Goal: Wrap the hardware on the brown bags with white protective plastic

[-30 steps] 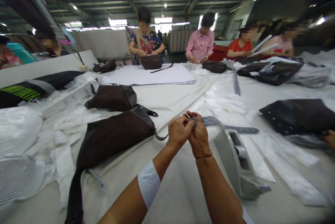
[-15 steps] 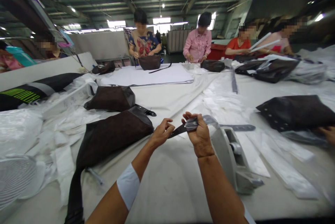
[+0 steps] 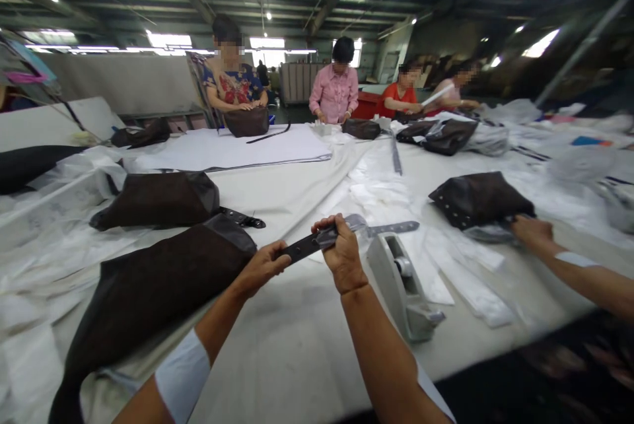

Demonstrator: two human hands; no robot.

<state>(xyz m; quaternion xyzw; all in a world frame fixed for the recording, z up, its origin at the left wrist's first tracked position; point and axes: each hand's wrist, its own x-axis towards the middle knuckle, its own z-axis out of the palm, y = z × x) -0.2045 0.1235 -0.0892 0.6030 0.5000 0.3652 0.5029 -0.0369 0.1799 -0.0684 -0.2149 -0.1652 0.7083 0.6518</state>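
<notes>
A dark strap with metal eyelets (image 3: 302, 249) stretches between my two hands above the white table. My left hand (image 3: 267, 264) pinches the strap near the large dark brown bag (image 3: 173, 285). My right hand (image 3: 341, 252) is closed round its other stretch, where a clear plastic sleeve (image 3: 355, 220) covers it. Beyond my right hand lies another strap in plastic (image 3: 396, 228), flat on the table. A grey tape dispenser (image 3: 401, 285) stands just right of my right wrist. A second brown bag (image 3: 163, 199) lies behind the large one, its eyeleted strap end pointing right.
At the right, a co-worker's hand (image 3: 533, 231) holds a studded dark bag (image 3: 483, 199). Several people work across the table, one with a brown bag (image 3: 247, 121) on white sheets (image 3: 238, 150). Clear plastic wrapping (image 3: 44, 279) piles up at the left.
My view has turned right, so things sit further left. My left hand has come away from my right along the strap, baring more of it. The co-worker's arm shows more at right.
</notes>
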